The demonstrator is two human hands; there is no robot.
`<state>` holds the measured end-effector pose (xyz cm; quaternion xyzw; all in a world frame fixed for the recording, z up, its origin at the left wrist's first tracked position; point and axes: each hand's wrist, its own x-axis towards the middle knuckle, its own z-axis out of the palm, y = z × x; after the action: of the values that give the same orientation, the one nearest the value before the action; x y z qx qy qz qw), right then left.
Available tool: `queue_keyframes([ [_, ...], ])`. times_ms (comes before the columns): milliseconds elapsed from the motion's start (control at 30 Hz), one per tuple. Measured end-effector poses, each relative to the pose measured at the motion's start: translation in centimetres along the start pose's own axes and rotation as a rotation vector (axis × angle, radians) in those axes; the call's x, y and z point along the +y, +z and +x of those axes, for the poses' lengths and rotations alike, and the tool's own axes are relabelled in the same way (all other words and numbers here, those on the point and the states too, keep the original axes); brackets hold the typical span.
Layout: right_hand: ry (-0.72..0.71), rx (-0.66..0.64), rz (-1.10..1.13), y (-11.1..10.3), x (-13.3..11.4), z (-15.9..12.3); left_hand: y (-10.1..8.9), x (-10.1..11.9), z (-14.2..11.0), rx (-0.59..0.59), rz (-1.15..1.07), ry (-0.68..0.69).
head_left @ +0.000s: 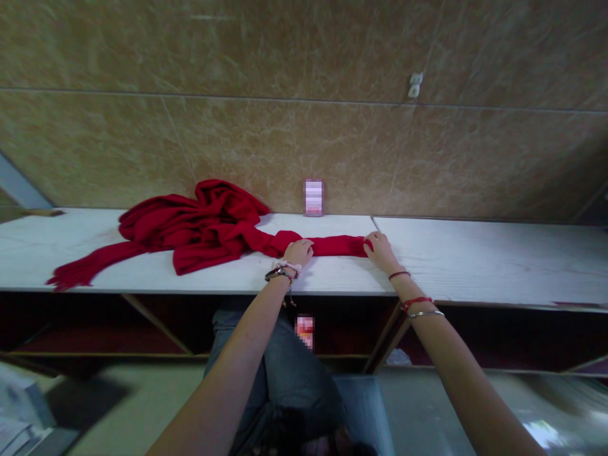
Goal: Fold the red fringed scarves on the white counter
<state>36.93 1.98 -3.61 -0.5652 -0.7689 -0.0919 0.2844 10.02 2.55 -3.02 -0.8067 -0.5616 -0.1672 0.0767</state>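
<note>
A red fringed scarf lies on the white counter, bunched in a loose heap on the left, with one fringed end trailing toward the front edge. From the heap a narrow folded strip runs to the right. My left hand is over this strip, fingers curled down onto the cloth; their tips are partly hidden. At the strip's right end, my right hand grips the cloth between thumb and fingers. A watch and bracelets are on my left wrist, and bands and a bangle on my right forearm.
The white counter runs along a brown tiled wall. A blurred-out phone-like rectangle leans against the wall behind the strip. Dark open shelves lie below the counter, with my knees in front. White boxes or papers sit at lower left.
</note>
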Motion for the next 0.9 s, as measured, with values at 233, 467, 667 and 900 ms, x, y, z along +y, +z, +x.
queue_keyframes([
  [233,-0.016,-0.237,-0.047,-0.2,-0.7,-0.2,-0.2,0.1,0.0,-0.009,0.003,-0.002],
  [467,0.317,-0.095,-0.178,-0.6,0.0,-0.2,0.0,0.0,0.1,-0.003,-0.008,-0.006],
  [667,-0.214,-0.085,0.054,0.1,-1.4,0.1,0.1,-0.1,0.1,-0.001,-0.005,0.001],
  [900,0.230,-0.240,-0.162,-0.2,-0.6,-0.5,0.2,-0.2,0.1,0.009,-0.007,0.000],
])
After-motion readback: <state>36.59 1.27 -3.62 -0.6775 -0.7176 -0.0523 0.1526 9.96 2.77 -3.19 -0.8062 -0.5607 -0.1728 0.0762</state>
